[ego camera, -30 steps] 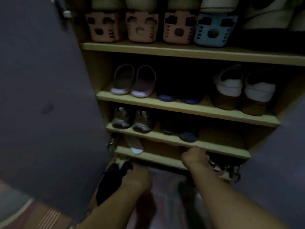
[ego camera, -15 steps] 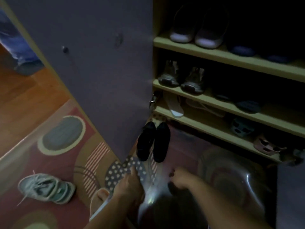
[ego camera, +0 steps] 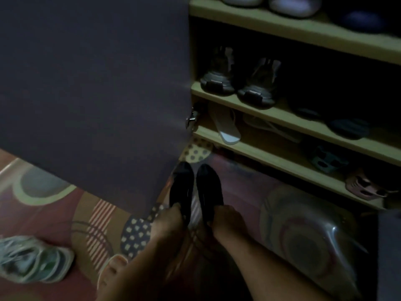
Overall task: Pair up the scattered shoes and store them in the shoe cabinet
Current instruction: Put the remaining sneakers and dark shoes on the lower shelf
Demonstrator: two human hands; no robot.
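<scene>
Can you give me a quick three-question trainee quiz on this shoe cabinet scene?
1. True or false: each hand holds one black shoe.
2. The grey sneakers sit: A) on a shelf B) on the rug C) in a hand.
3. Fill in: the cabinet door is ____.

Key: 1 true, left hand and right hand each grip one. 2 A. 3 open.

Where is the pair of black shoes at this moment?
In the head view, the black shoes lie side by side on the patterned rug, before the lowest shelf, beside the open cabinet door.
</scene>
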